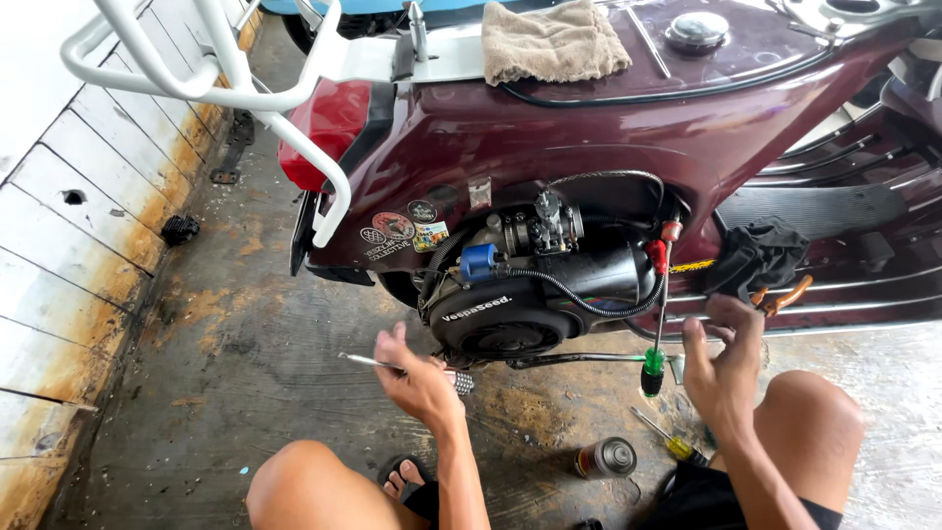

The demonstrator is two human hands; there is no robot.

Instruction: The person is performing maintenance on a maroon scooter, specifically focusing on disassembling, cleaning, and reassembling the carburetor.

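Observation:
A maroon scooter (589, 128) stands with its side panel off, showing the black engine (520, 304), a carburettor and a blue cap. My left hand (420, 378) is closed around a slim metal tool (368, 361) with a knurled end, low in front of the engine. My right hand (726, 358) hovers with fingers apart near the footboard, just below a black rag (760, 257) and orange-handled pliers (785, 292). A screwdriver with a green handle (654, 371) hangs upright beside the engine, between my hands.
A yellow-handled screwdriver (672, 442) and a small spray can (606, 457) lie on the stained concrete floor between my knees. A beige towel (551, 41) lies on the scooter. A white rear rack (216, 79) juts left; a white plank wall (69, 226) runs along the left.

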